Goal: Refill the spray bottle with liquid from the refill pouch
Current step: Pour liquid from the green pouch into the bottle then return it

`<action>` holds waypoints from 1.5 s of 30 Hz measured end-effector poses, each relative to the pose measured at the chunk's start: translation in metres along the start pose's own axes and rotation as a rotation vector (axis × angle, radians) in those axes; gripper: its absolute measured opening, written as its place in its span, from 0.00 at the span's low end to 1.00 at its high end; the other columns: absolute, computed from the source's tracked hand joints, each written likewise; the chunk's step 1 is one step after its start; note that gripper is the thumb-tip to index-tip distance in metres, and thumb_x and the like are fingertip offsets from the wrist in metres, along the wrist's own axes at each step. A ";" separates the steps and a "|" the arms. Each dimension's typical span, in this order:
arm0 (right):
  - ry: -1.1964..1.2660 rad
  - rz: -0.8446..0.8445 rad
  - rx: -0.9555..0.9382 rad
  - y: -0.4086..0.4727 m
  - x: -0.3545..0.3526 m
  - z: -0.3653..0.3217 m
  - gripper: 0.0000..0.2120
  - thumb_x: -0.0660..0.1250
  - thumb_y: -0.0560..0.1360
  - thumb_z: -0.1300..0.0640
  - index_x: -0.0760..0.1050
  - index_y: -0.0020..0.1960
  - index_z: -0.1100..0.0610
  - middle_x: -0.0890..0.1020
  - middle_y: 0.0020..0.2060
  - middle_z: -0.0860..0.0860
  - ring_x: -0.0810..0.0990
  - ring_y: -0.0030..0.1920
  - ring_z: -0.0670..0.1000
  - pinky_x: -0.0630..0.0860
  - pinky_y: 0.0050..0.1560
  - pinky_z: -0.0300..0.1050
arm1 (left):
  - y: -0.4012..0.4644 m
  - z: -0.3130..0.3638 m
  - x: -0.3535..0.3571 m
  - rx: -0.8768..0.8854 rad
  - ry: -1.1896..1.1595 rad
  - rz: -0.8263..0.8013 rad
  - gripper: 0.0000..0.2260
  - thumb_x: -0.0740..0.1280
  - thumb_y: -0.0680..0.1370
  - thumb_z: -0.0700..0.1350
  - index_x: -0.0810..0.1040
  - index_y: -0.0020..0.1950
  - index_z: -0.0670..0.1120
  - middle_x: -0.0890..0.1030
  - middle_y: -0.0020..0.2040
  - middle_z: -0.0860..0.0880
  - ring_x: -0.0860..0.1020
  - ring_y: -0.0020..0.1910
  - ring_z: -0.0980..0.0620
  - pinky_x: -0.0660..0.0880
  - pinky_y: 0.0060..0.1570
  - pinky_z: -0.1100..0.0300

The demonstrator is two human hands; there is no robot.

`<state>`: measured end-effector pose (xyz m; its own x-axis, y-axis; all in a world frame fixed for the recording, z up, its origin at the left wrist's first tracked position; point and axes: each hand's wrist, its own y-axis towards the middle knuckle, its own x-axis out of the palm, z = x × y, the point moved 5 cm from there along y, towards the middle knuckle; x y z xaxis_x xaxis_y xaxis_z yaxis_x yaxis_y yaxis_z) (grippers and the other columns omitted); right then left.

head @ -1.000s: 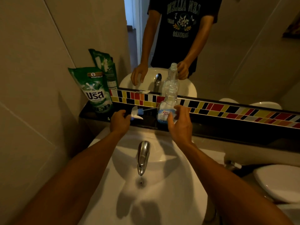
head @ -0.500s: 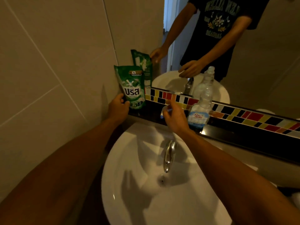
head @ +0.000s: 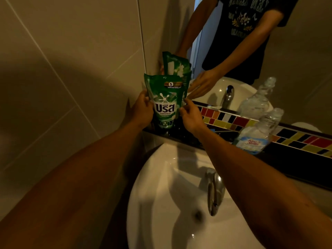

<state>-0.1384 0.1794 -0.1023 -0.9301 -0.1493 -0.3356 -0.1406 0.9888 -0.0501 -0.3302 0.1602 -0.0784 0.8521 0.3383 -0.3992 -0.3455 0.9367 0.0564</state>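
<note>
A green refill pouch (head: 164,97) with white lettering stands upright on the dark shelf (head: 294,159) in the corner by the mirror. My left hand (head: 142,111) grips its left edge and my right hand (head: 190,117) grips its right edge. The clear spray bottle (head: 258,133), with no spray head on its neck and a blue and white label, stands on the shelf to the right, apart from both hands. The spray head is not visible.
A white basin (head: 161,203) with a chrome tap (head: 213,191) lies below the shelf. A strip of coloured tiles (head: 233,121) runs under the mirror, which reflects the pouch, the bottle and the person. A tiled wall (head: 62,69) closes the left side.
My left hand has closed on the pouch's left edge. My right hand has left the bottle and moved left to the pouch's right edge. The view has swung left.
</note>
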 end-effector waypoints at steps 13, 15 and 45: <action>0.108 0.324 0.002 0.018 0.015 0.018 0.08 0.61 0.85 0.60 0.79 0.58 0.59 0.85 0.53 0.54 0.83 0.54 0.54 0.81 0.57 0.52 | 0.007 -0.002 0.010 0.281 -0.026 0.044 0.04 0.59 0.83 0.44 0.72 0.51 0.48 0.80 0.44 0.47 0.77 0.40 0.55 0.73 0.37 0.65; 0.158 0.325 0.030 0.011 0.013 0.020 0.06 0.62 0.85 0.59 0.78 0.56 0.57 0.85 0.52 0.55 0.83 0.54 0.54 0.82 0.59 0.57 | 0.001 0.011 0.012 0.322 -0.049 0.042 0.04 0.59 0.83 0.45 0.72 0.51 0.50 0.81 0.42 0.46 0.79 0.38 0.54 0.75 0.35 0.62; 0.528 0.112 -0.136 -0.220 -0.151 0.020 0.44 0.68 0.83 0.56 0.42 0.82 0.32 0.75 0.73 0.48 0.81 0.66 0.48 0.83 0.60 0.52 | -0.187 0.172 0.106 -0.084 -0.294 -0.314 0.06 0.59 0.82 0.44 0.73 0.57 0.49 0.82 0.47 0.46 0.80 0.42 0.48 0.74 0.45 0.45</action>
<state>0.0391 -0.0151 -0.0592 -0.9807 -0.0576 0.1867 -0.0407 0.9949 0.0928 -0.1076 0.0359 0.0258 0.9925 0.0607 -0.1065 -0.0720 0.9918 -0.1059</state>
